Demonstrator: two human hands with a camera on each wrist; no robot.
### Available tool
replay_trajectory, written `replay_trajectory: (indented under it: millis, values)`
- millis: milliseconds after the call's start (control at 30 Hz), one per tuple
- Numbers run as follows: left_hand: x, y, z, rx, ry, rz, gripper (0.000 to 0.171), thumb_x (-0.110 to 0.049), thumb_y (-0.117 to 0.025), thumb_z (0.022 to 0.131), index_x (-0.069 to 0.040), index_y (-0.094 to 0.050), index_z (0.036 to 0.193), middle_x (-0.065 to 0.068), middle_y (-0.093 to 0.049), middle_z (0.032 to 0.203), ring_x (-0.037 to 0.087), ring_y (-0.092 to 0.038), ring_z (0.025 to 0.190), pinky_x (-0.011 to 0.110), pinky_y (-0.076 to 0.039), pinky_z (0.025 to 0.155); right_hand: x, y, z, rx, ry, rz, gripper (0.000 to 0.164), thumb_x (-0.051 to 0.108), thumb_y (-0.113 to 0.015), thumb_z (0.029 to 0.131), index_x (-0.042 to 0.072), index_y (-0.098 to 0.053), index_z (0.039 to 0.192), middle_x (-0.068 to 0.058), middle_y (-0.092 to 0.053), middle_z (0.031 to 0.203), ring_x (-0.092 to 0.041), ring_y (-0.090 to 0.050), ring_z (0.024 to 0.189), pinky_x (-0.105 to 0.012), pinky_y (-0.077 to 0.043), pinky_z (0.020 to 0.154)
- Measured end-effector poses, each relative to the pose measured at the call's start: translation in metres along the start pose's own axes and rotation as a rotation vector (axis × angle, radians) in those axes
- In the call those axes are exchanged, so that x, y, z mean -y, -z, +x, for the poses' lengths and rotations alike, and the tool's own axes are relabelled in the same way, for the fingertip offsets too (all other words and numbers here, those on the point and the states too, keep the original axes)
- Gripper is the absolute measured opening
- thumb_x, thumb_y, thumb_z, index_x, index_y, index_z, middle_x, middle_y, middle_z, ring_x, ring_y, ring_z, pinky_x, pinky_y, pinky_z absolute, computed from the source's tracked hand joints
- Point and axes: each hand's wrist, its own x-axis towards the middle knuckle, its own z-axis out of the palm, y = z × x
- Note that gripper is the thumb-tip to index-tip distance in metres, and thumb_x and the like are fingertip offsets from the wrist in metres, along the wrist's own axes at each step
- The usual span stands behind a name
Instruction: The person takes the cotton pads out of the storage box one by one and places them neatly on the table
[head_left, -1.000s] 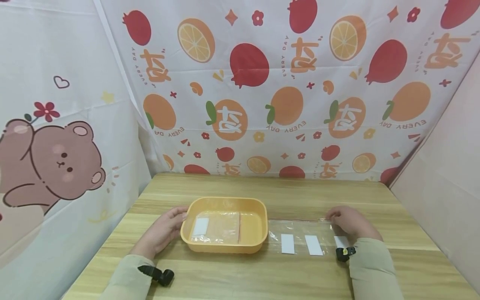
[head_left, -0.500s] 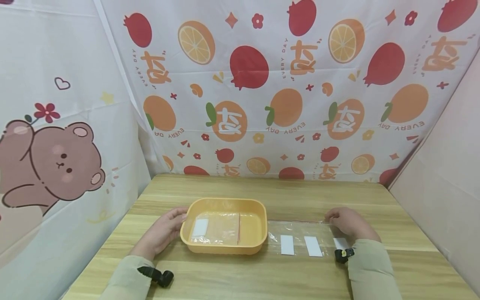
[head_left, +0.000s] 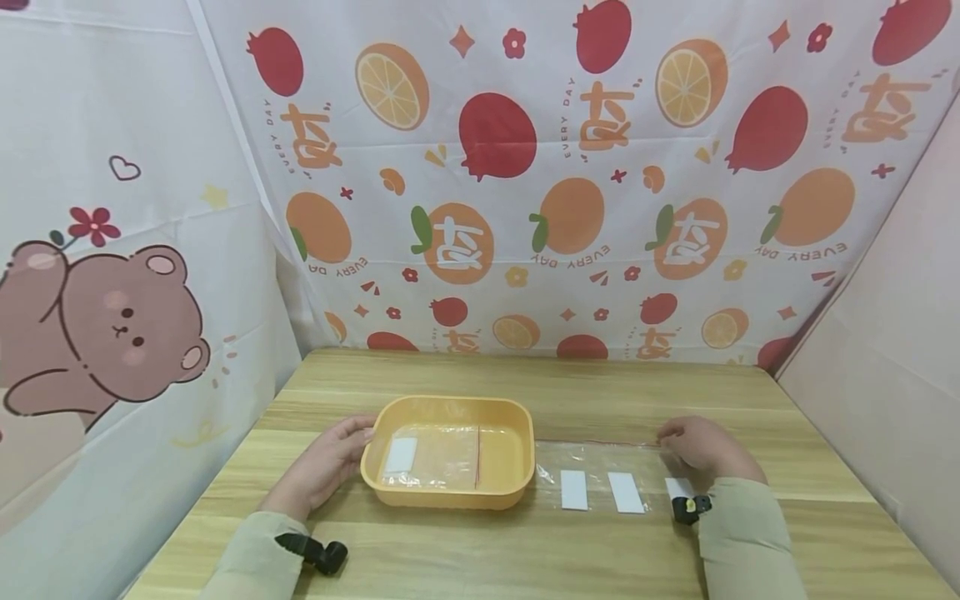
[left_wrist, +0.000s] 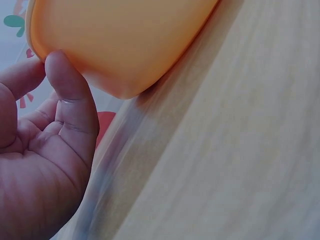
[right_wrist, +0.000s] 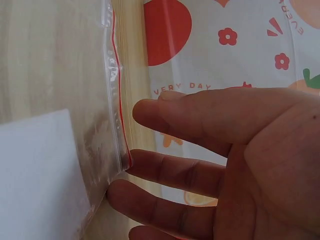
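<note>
A yellow rectangular tray (head_left: 450, 498) stands on the table, with a clear zip bag (head_left: 450, 454) lying in it. That bag has a white panel and a red line along one edge. My left hand (head_left: 330, 462) rests at the tray's left side; in the left wrist view its thumb (left_wrist: 70, 85) touches the outer wall near the rim. Right of the tray lie clear zip bags with white panels (head_left: 574, 490) and a red line along the top. At their right end is my right hand (head_left: 701, 442); fingertips touch the bag corner (right_wrist: 117, 155), thumb apart.
The wooden table (head_left: 480, 558) runs back to a fruit-print curtain (head_left: 495, 217). A bear-print curtain (head_left: 135, 317) hangs at left and a plain pale one (head_left: 885, 358) at right. Black wrist cameras (head_left: 322, 552) sit on both sleeves.
My right hand shifts slightly left, then back right, at the corner of the bags, and its fingers loosen a little. The left hand, the tray and the bags stay about where they were.
</note>
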Motion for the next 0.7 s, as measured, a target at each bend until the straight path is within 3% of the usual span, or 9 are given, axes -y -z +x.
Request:
replay_trajectory:
  millis: [300, 700]
  values:
    - [-0.002, 0.000, -0.001, 0.012, -0.012, 0.004, 0.056, -0.026, -0.051, 0.108, 0.011, -0.035, 0.147, 0.028, -0.053, 0.135, 0.026, -0.064, 0.110, 0.039, -0.057, 0.088, 0.001, 0.001, -0.001, -0.024, 0.010, -0.002, 0.028, 0.016, -0.056, 0.100, 0.004, -0.071, 0.119, -0.021, -0.065, 0.124, -0.046, -0.056, 0.118, -0.065, -0.044, 0.094]
    - [-0.004, -0.002, -0.004, 0.027, -0.023, 0.003, 0.058, -0.027, -0.051, 0.108, 0.011, -0.034, 0.148, 0.031, -0.050, 0.138, 0.027, -0.064, 0.111, 0.039, -0.057, 0.088, 0.011, 0.003, -0.001, -0.030, 0.061, -0.004, 0.029, 0.021, -0.055, 0.102, 0.007, -0.070, 0.124, -0.020, -0.064, 0.129, -0.044, -0.056, 0.121, -0.064, -0.043, 0.097]
